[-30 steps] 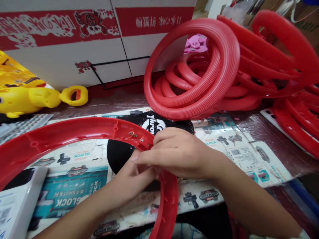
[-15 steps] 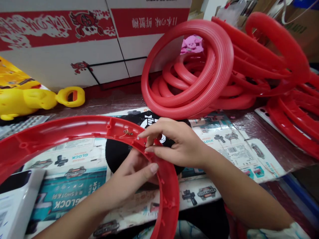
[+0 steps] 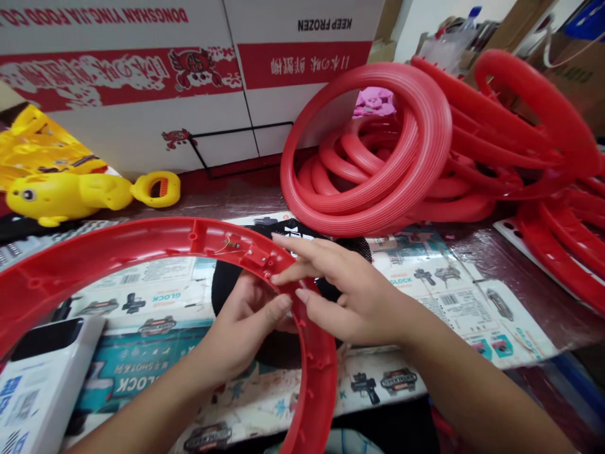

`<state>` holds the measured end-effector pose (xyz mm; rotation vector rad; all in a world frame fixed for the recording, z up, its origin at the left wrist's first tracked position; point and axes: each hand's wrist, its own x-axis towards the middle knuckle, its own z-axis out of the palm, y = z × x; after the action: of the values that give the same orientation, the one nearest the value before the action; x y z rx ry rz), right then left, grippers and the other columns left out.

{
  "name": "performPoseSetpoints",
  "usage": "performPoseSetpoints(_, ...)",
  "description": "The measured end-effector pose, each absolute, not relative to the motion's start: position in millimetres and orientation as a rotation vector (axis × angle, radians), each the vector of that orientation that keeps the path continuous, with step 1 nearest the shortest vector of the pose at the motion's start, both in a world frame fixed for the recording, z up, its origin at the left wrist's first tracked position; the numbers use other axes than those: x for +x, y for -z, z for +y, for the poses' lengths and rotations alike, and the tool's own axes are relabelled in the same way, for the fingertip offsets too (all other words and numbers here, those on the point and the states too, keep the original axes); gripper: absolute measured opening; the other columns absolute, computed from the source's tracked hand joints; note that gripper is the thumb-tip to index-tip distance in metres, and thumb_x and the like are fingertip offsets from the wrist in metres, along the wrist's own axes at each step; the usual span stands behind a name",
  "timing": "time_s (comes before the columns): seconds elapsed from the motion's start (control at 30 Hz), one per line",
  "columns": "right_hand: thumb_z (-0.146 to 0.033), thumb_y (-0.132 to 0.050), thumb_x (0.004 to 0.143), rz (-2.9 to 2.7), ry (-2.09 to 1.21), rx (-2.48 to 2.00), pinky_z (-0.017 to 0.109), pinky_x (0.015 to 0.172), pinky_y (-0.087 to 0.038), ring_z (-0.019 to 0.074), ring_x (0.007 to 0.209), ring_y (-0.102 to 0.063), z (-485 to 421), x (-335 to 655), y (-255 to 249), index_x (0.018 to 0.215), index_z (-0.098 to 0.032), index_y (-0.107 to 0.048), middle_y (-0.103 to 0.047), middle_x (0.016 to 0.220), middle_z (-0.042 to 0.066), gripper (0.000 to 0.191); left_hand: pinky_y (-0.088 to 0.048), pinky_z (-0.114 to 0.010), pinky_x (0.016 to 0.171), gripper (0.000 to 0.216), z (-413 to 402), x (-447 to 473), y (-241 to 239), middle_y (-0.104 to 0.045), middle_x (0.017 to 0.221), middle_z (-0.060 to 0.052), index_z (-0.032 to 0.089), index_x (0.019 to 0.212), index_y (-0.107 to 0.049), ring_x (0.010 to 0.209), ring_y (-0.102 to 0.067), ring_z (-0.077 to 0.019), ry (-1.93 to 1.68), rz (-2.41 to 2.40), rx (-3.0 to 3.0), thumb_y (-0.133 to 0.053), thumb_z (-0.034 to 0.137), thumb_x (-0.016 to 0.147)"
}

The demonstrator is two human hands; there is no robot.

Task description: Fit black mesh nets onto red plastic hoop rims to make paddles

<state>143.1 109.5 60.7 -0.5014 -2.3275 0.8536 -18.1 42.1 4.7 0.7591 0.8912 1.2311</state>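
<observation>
A large red plastic half-ring, hollow side up with ribs and posts inside, spans the left and middle of the view. My left hand grips its inner edge, thumb on top and the other fingers partly hidden beneath. My right hand hovers over the same stretch of channel, fingers apart, fingertips at or just above the plastic. Nothing clear shows between them. In the channel lies a small metal piece with a thin wire, beside tiny pale dots. A black mesh cloth with white print lies beneath.
Several ribbed red rings are piled behind my hands, with more red half-rings at right. A yellow toy animal stands left, near a white device with a dark panel. Printed card sheets cover the table before a large carton.
My right hand has drawn slightly back and its fingers have spread from a near pinch. My left hand keeps its grip on the ring. The whole view has shifted a little.
</observation>
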Motion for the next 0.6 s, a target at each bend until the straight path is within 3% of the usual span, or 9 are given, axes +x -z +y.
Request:
performPoseSetpoints(0.1, -0.011, -0.047, 0.082, -2.255, -0.964, -0.564, 0.033, 0.097, -0.042, 0.0151, 0.101, -0.06, 105.8, 141.8, -60.4, 0.144, -0.016, -0.034, -0.072, 0.104, 0.003, 0.064, -0.058, -0.025, 0.063, 0.03, 42.3, -17.6, -4.1, -0.07, 0.092, -0.002, 0.021, 0.102, -0.059, 0.076, -0.069, -0.0162, -1.197, 0.94, 0.779, -0.075, 0.034, 0.08)
performPoseSetpoints(0.23, -0.012, -0.044, 0.085, -2.32, -0.835, -0.505, 0.034, 0.096, -0.043, 0.0158, 0.1, -0.057, 105.7, 140.3, -58.2, 0.141, -0.018, -0.04, -0.071, 0.105, 0.002, 0.056, -0.052, -0.02, 0.052, 0.027, 44.3, -17.6, -7.0, -0.065, 0.067, 0.001, 0.018, 0.093, -0.066, 0.06, -0.062, -0.0132, -1.19, 0.982, 0.857, -0.075, 0.039, 0.079)
performPoseSetpoints(0.33, -0.012, -0.041, 0.087, -2.339, -0.763, -0.463, 0.036, 0.096, -0.043, 0.016, 0.096, -0.054, 109.1, 139.7, -55.0, 0.14, -0.015, -0.04, -0.068, 0.103, 0.004, 0.053, -0.051, -0.022, 0.053, 0.025, 46.2, -19.2, -8.5, -0.065, 0.065, 0.0, 0.017, 0.09, -0.069, 0.059, -0.061, -0.0134, -1.182, 1.023, 0.908, -0.075, 0.038, 0.078)
performPoseSetpoints(0.43, -0.023, -0.049, 0.09, -2.18, -0.776, -0.524, 0.04, 0.101, -0.042, 0.0182, 0.108, -0.051, 114.8, 138.1, -49.4, 0.139, -0.013, -0.04, -0.058, 0.122, 0.011, 0.051, -0.055, -0.028, 0.068, 0.028, 48.1, -20.5, -9.5, -0.071, 0.083, -0.004, 0.018, 0.091, -0.068, 0.075, -0.067, -0.0187, -1.239, 1.085, 0.972, -0.077, 0.039, 0.075)
performPoseSetpoints(0.5, -0.037, -0.053, 0.091, -2.026, -0.975, -0.644, 0.039, 0.095, -0.047, 0.0201, 0.112, -0.051, 117.9, 135.8, -45.6, 0.135, -0.014, -0.044, -0.053, 0.128, 0.014, 0.051, -0.053, -0.031, 0.083, 0.032, 49.3, -20.2, -11.9, -0.072, 0.095, -0.004, 0.019, 0.095, -0.066, 0.091, -0.067, -0.0213, -1.315, 1.145, 1.02, -0.079, 0.038, 0.073)
performPoseSetpoints(0.6, -0.048, -0.049, 0.094, -1.818, -1.558, -0.721, 0.03, 0.071, -0.053, 0.0157, 0.084, -0.062, 118.3, 131.5, -42.9, 0.111, -0.014, -0.06, -0.064, 0.098, 0.008, 0.04, -0.044, -0.034, 0.101, 0.033, 51.0, -19.0, -18.1, -0.07, 0.104, -0.004, 0.02, 0.094, -0.065, 0.107, -0.062, -0.0238, -1.365, 1.241, 1.109, -0.083, 0.03, 0.068)
